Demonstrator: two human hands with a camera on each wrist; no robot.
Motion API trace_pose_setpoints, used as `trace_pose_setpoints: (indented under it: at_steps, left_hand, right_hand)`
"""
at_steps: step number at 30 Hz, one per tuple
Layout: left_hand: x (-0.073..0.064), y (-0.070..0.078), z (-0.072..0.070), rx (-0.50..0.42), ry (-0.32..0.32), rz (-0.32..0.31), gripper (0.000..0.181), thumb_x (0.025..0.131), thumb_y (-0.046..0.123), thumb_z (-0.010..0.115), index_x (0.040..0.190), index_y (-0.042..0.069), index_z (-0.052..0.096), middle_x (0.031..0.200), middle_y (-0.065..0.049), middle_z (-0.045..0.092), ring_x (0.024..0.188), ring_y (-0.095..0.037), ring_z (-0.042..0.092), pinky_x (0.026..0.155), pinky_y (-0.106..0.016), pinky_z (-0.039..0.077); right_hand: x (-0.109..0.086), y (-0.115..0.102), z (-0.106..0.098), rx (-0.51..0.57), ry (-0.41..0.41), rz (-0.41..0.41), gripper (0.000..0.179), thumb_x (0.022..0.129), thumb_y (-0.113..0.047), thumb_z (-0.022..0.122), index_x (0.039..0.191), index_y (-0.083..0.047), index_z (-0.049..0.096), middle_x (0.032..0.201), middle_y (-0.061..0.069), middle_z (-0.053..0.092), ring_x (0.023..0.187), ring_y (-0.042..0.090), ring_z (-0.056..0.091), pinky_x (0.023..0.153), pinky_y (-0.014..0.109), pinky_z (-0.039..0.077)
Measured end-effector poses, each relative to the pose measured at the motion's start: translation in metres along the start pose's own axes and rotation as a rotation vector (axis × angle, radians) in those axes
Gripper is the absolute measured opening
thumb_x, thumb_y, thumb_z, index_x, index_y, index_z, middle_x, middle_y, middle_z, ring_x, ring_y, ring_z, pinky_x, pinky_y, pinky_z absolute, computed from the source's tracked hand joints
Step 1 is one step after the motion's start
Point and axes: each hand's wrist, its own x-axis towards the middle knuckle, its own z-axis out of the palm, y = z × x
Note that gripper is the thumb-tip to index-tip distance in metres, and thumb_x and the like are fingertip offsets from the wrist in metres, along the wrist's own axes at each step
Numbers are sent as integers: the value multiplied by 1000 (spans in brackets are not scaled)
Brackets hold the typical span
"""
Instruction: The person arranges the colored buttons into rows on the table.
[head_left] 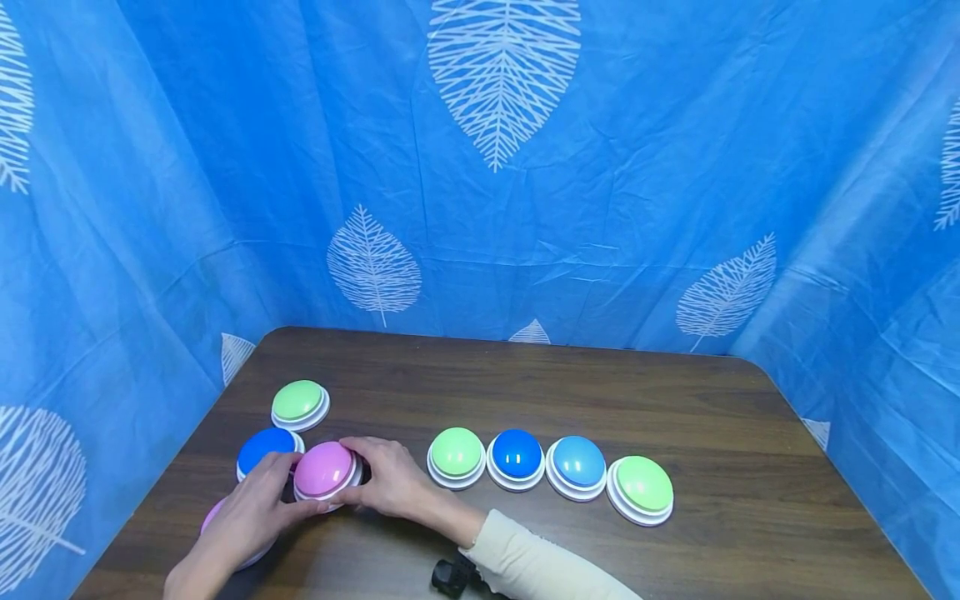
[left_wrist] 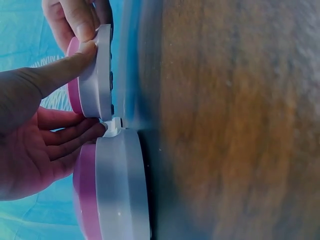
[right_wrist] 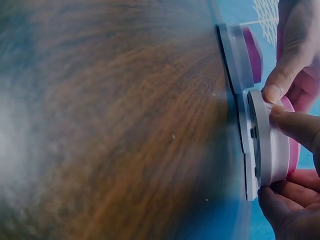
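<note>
A pink push button (head_left: 322, 468) with a white base is held between my two hands over the left part of the table. My left hand (head_left: 251, 504) grips its left side, the thumb along the near edge of the base. On the right side, my right hand (head_left: 393, 483) pinches the base between thumb and fingers. In the right wrist view the base (right_wrist: 272, 145) is raised off the table, its underside showing. Another pink button (left_wrist: 120, 190) sits on the table by my left hand, which mostly hides it in the head view. A dark blue button (head_left: 262, 450) lies just beyond the left hand.
A green button (head_left: 298, 402) sits behind the dark blue one. To the right stands a row: green (head_left: 456, 454), dark blue (head_left: 516, 457), light blue (head_left: 577, 463) and green (head_left: 643, 485). A blue leaf-patterned curtain (head_left: 600, 208) surrounds the wooden table (head_left: 735, 433).
</note>
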Motion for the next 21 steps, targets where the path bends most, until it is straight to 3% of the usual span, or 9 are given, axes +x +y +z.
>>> trace_pose_setpoints:
  at_steps: [10, 17, 21]
  left_hand:
    - [-1, 4, 0, -17, 24, 12, 79, 77, 46, 82, 126, -10, 54, 118, -22, 58, 109, -39, 54, 89, -60, 48]
    - [0, 8, 3, -19, 114, 86, 72, 73, 42, 86, 119, -8, 60, 109, -17, 62, 102, -35, 58, 85, -57, 50]
    - [0, 14, 4, -31, 125, 97, 72, 72, 41, 87, 118, -8, 61, 108, -17, 63, 102, -35, 59, 85, -56, 51]
  right_hand:
    - [-2, 2, -2, 67, 6, 38, 65, 82, -37, 82, 136, -11, 58, 130, -1, 63, 116, 5, 57, 97, 19, 43]
    - [-7, 3, -9, 67, 25, 37, 65, 80, -38, 84, 135, -12, 59, 128, -2, 64, 116, 5, 57, 97, 20, 43]
    - [-13, 4, -15, 48, 24, 40, 66, 80, -38, 84, 135, -12, 59, 129, -1, 64, 117, 7, 57, 98, 21, 43]
